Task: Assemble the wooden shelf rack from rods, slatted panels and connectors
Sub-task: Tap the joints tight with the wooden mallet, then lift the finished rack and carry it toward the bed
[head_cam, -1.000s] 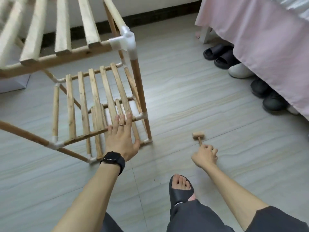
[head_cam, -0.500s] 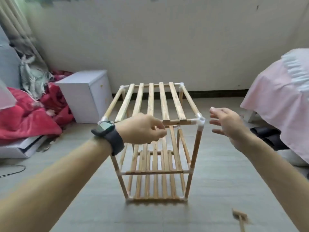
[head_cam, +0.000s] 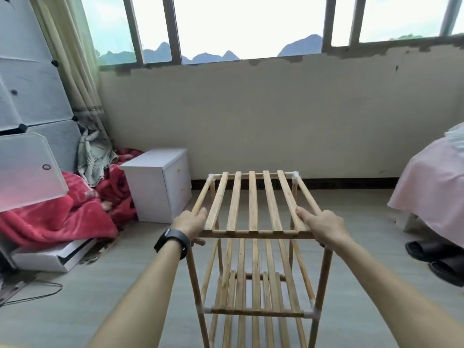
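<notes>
Now both hands hold the rack [head_cam: 256, 233], upright between them. The left hand [head_cam: 192, 222], a watch [head_cam: 173, 242] on its wrist, grasps the near-left corner of the top panel [head_cam: 253, 202]. The right hand [head_cam: 320, 226] grasps the near-right corner, thumb on top. Lower shelves [head_cam: 256, 313] sit below the hands. Beyond the left hand stands a white cabinet [head_cam: 155, 187]; right of the right hand, a pink bedcover [head_cam: 431, 192].

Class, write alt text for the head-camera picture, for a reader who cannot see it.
A person's left hand and right hand grip the near corners of an upright wooden shelf rack at its top slatted panel. A white cabinet stands to its left, a pink-covered bed to its right.
</notes>
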### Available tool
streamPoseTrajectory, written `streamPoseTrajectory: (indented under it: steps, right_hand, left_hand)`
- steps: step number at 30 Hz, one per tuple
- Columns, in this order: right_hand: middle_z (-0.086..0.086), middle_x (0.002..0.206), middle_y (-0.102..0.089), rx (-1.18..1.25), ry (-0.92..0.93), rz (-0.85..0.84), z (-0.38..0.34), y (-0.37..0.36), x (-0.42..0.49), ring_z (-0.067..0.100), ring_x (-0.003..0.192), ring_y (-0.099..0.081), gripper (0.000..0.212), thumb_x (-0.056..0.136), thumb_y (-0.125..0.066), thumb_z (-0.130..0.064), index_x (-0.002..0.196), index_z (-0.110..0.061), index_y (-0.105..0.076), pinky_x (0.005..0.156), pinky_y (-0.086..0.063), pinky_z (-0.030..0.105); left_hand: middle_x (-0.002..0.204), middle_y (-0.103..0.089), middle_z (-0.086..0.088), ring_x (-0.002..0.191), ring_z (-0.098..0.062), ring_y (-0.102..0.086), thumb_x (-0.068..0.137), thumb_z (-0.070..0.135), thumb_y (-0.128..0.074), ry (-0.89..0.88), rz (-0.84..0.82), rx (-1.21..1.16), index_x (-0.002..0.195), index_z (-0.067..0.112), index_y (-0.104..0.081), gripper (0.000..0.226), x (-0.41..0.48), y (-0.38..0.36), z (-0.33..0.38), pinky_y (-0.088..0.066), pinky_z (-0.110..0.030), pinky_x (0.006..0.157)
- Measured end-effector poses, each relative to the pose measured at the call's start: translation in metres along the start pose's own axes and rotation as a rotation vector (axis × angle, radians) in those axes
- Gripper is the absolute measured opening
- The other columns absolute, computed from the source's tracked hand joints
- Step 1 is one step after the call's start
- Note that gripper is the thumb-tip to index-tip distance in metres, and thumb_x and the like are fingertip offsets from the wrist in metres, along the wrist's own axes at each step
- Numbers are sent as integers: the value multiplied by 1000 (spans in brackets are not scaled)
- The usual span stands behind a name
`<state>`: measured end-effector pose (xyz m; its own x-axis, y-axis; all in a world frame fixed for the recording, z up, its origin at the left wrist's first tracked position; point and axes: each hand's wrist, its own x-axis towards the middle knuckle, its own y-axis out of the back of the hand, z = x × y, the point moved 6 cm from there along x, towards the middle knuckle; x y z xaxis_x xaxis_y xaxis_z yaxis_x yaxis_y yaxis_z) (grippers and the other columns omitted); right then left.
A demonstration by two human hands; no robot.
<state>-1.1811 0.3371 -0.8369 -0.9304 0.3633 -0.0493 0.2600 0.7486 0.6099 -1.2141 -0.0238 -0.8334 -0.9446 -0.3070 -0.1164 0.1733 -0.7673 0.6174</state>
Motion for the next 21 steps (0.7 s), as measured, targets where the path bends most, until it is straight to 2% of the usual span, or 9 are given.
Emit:
streamPoseTrajectory:
  steps: [3, 6, 10, 14, 19, 21]
  right_hand:
    - [7, 71, -65, -7, -23, 42, 1, 4, 9, 15, 53, -58, 56, 94, -56, -64, 89, -8, -61, 37, -42, 21]
    - [8, 65, -63, -25, -72, 88, 1, 8, 12, 19, 51, -57, 44, 103, -48, -45, 88, -5, -58, 40, -42, 25]
    - [9, 69, -62, 11, -25, 110, 11, 5, 0, 21, 57, -59, 40, 105, -46, -39, 81, -9, -56, 51, -50, 33]
    - [7, 70, -60, 15, 55, 131, 17, 8, -21, 19, 57, -56, 41, 106, -43, -40, 85, -10, -61, 48, -44, 30]
    - [2, 71, -55, 55, 222, 181, 33, 0, -46, 16, 59, -52, 37, 108, -38, -42, 90, -16, -56, 50, -43, 29]
    - [1, 70, -54, 82, 258, 187, 51, -7, -54, 16, 56, -52, 35, 109, -36, -41, 93, -16, -54, 47, -42, 28]
  left_hand:
    - [78, -70, -4, 56, -14, -68, 95, 57, -49, -2, 99, 5, 107, 10, -66, 51, 3, 1, -2, -42, -17, 37]
    - [74, -67, -4, 54, -14, -65, 97, 54, -49, -10, 160, 53, 99, 9, -66, 49, 3, 6, -1, -39, -16, 33]
    - [75, -69, -8, 59, -20, -66, 99, 52, -41, -7, 236, 123, 93, 11, -62, 46, 0, 11, -15, -45, -23, 46]
    - [82, -70, -11, 74, -28, -65, 100, 53, -38, -29, 284, 146, 94, 10, -67, 52, -9, 13, -29, -44, -30, 61]
    - [69, -59, 0, 61, -14, -50, 102, 54, -33, -162, 370, 63, 75, 16, -61, 54, -32, 12, -46, -29, -27, 50]
    - [73, -60, -2, 62, -16, -54, 103, 54, -32, -214, 316, -24, 79, 18, -56, 50, -44, -5, -64, -34, -27, 50]
